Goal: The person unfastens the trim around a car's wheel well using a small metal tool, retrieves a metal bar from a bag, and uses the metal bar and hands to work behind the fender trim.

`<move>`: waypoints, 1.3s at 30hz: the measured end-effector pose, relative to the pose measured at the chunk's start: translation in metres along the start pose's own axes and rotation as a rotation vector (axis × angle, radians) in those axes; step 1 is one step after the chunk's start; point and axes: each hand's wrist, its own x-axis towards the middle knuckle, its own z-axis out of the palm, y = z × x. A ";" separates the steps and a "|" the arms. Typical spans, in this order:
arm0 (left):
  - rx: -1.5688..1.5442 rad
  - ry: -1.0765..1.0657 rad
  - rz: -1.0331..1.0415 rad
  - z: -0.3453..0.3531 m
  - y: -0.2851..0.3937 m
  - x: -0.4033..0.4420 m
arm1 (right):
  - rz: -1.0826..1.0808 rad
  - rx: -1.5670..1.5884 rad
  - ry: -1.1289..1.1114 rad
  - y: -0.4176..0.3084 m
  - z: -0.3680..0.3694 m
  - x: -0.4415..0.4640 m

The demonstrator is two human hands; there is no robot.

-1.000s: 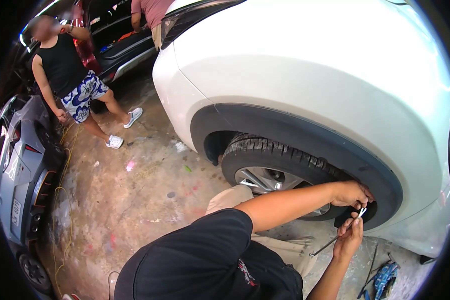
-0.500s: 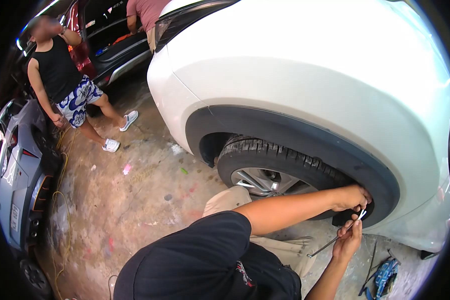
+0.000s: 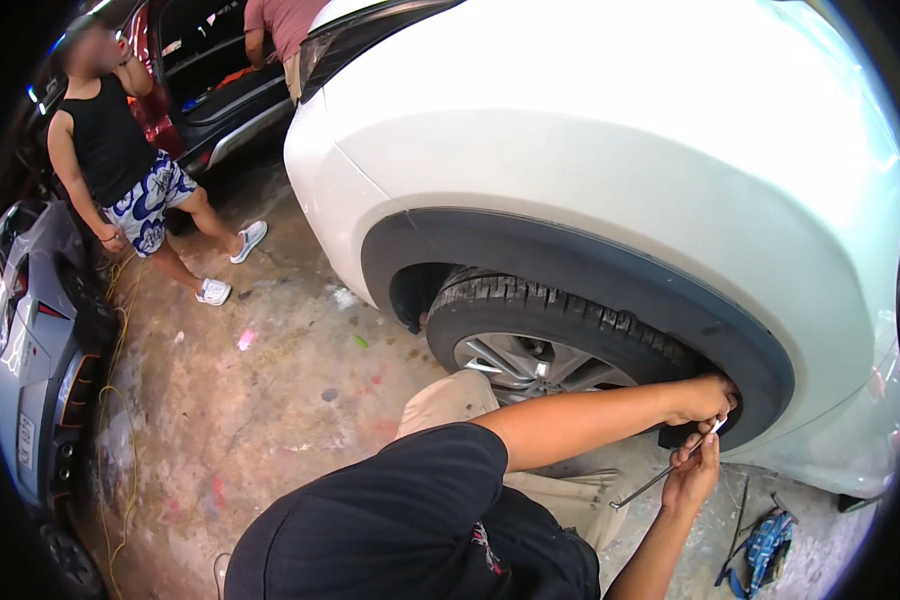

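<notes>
My left hand (image 3: 706,400) reaches to the rear lower end of the dark wheel arch trim (image 3: 660,275), beside the tire (image 3: 560,308). Its fingers are bent together at the edge; what they pinch is hidden. Just below, my right hand (image 3: 692,478) is closed around a thin metal rod (image 3: 648,489). The rod's bent end points down to the left, and its pale upper end lies close to my left fingertips. The silver wheel rim (image 3: 515,358) shows beyond my left forearm.
White car body (image 3: 590,150) above the arch. A person in a black tank top (image 3: 110,140) stands at the left; another person in a pink shirt (image 3: 285,25) leans at a red car. Grey car (image 3: 35,350), yellow cord (image 3: 105,450), and blue patterned bag (image 3: 767,548) on the floor.
The view has shifted slightly, moving the scene a little left. The rod's pale upper end is now more hidden at my left fingers. Both hands stay near the arch edge.
</notes>
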 end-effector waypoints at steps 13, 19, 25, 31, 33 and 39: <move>-0.227 0.138 0.258 -0.005 0.044 -0.076 | 0.055 -0.010 0.038 0.012 -0.003 0.004; -0.342 0.137 0.322 -0.031 0.065 -0.128 | 0.066 -0.030 -0.001 0.018 0.005 0.010; -0.387 0.195 0.413 -0.044 0.082 -0.172 | 0.057 -0.087 -0.103 0.016 0.035 0.011; -0.412 0.244 0.493 -0.055 0.078 -0.208 | 0.042 -0.105 -0.211 0.018 0.054 0.010; -0.409 0.249 0.519 -0.058 0.073 -0.217 | 0.013 -0.121 -0.244 0.016 0.057 0.004; -0.359 0.221 0.528 -0.038 0.071 -0.226 | 0.013 -0.196 -0.335 0.010 0.074 -0.011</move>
